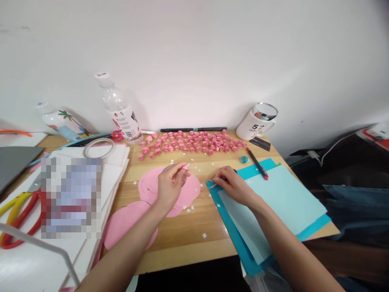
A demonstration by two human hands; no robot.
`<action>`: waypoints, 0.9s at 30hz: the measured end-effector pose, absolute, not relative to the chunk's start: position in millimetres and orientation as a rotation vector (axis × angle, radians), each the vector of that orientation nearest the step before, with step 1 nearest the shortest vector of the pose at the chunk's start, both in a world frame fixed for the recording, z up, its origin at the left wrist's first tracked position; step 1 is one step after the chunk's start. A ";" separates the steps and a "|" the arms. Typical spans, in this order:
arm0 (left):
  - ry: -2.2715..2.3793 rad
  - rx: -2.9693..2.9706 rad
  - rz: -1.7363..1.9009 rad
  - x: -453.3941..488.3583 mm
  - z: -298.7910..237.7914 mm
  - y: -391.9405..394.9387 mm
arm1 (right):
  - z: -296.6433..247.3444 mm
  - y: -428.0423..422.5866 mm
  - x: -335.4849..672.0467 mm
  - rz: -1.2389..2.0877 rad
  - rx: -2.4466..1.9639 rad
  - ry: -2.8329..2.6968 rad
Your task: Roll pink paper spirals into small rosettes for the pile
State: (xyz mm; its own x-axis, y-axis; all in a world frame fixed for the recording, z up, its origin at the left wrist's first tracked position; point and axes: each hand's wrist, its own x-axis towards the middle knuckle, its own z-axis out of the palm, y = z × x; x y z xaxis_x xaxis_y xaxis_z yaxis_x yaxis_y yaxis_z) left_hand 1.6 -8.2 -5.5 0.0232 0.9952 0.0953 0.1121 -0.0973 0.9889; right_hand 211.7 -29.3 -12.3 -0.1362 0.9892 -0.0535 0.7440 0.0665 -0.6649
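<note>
My left hand (172,184) is closed in a pinch above a pile of pink paper circles (193,188). A small pink paper piece (185,167) with a pale bit at its tip shows between its fingers. At the left edge of the blue sheets, my right hand (232,184) has its fingers curled together. Something slim with a pale tip and a dark part pokes out of them; its kind is not clear. Behind both hands, many small rolled pink paper flowers (194,142) lie in rows. More pink circles (127,227) lie under my left forearm.
Light blue paper (273,202) lies on darker blue sheets (221,211), with a pen (257,163) on top. A white mug (253,123), a dark card (260,143) and a plastic bottle (121,113) stand or lie behind. Scissors (22,215) and white boards (114,182) are left.
</note>
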 end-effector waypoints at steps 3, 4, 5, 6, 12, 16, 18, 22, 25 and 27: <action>1.233 1.384 1.197 0.7 -6.9 -8.0 | -3.8 -27.8 211.4 0.936 -1.655 -1.786; 1.235 1.382 1.193 0.5 -6.7 -7.9 | 1.7 -26.8 209.2 1.005 -1.624 -1.739; 1.239 1.380 1.189 0.3 -6.4 -7.9 | 8.3 -25.7 205.7 1.084 -1.576 -1.700; 1.245 1.377 1.187 0.2 -5.8 -7.8 | 15.5 -24.3 200.9 1.167 -1.511 -1.672; 1.224 1.296 1.168 0.0 -3.4 -6.3 | 37.4 -7.2 165.1 1.474 -1.139 -1.588; 1.150 1.173 1.110 -1.9 -3.9 -3.8 | 23.3 4.0 158.2 1.506 -1.120 -1.600; 1.113 1.096 1.061 -3.0 -3.9 -3.0 | 16.7 6.4 160.0 1.551 -1.116 -1.577; 1.082 1.037 1.033 -3.9 -3.5 -2.7 | 12.4 7.6 165.0 1.541 -1.123 -1.589; 1.083 1.046 1.013 -3.7 -3.2 -2.5 | 12.4 8.3 166.8 1.470 -1.159 -1.649; 1.089 1.063 0.996 -3.5 -2.9 -2.2 | 11.3 8.6 167.5 1.424 -1.174 -1.685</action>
